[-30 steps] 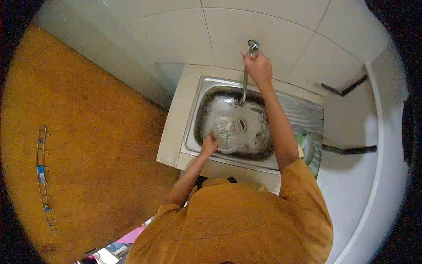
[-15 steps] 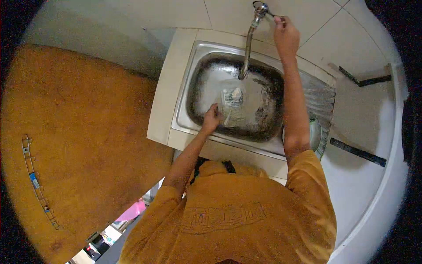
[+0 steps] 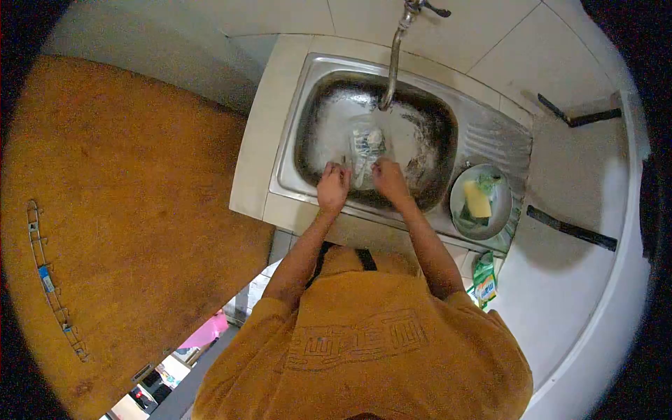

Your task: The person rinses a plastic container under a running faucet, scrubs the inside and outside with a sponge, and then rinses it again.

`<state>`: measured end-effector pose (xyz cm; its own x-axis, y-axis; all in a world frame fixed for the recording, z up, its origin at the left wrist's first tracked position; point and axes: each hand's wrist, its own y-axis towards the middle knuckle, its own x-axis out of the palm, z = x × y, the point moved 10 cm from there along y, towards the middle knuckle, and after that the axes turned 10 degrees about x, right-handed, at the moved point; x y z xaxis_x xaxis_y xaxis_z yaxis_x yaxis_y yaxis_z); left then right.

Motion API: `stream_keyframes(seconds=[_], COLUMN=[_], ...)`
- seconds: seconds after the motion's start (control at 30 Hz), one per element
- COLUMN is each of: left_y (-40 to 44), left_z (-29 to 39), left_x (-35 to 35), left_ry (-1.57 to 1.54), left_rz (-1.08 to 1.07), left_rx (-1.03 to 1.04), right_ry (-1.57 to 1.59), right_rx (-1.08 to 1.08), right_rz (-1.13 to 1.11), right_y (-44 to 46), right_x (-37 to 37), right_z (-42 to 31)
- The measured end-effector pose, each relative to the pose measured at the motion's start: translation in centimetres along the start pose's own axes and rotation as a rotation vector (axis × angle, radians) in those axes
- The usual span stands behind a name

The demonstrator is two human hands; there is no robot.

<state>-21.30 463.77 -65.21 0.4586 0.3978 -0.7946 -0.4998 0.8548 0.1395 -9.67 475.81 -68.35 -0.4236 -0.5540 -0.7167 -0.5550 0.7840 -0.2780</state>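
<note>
My left hand (image 3: 334,187) is over the near left part of the sink basin (image 3: 308,143), its fingers curled. Close by, my right hand (image 3: 391,181) is also in the basin with bent fingers. Between and just beyond them lies a clear, shiny object (image 3: 368,143) with a white lump at its far end; its exact kind is unclear. Both hands' fingertips are at its near sides, and what they pinch is too small to make out. Above the basin hangs the curved spout of a metal tap (image 3: 394,70), its lever handle free of any hand.
On the ridged drainboard (image 3: 500,143) sits a round bowl (image 3: 458,210) containing a yellow sponge (image 3: 477,200) and something green. A green packet (image 3: 484,280) is below it. Left is a brown wooden panel (image 3: 154,182) with a hook rack (image 3: 46,280). Black brackets (image 3: 570,227) are at right.
My right hand has let go of the tap lever and come down into the basin beside my left hand. The bowl with the sponge, earlier hidden behind my arm, now shows.
</note>
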Motion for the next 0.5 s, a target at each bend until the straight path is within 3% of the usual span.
stream_keyframes(seconds=[0.1,0.3,0.37,0.4,0.47,0.5], left_y=[-1.7,-3.5,-2.9,-2.6,-2.1,-2.0], left_z=[0.6,-0.8,-2.0,-2.3,-3.2,-3.7], left_x=[0.6,1.2,1.2,1.1,0.9,1.0], left_ry=[-0.01,-0.007,0.001,0.009,0.019,0.029], left_rz=[-0.128,-0.084,-0.064,-0.043,-0.07,-0.096], left_rx=[-0.147,-0.007,0.013,0.034,-0.005,-0.042], right_ry=[-0.136,-0.259,-0.22,-0.221,-0.008,-0.009], right_rx=[-0.017,0.053,-0.202,-0.202,0.315,0.315], right_rz=[-0.019,0.029,0.067,0.066,-0.275,-0.276], right_y=[-1.2,2.2,4.8,4.9,4.7,4.5], right_x=[4.1,14.4,18.2,17.5,16.6,16.3], right_z=[1.7,8.3,9.2,7.8,8.0,7.2])
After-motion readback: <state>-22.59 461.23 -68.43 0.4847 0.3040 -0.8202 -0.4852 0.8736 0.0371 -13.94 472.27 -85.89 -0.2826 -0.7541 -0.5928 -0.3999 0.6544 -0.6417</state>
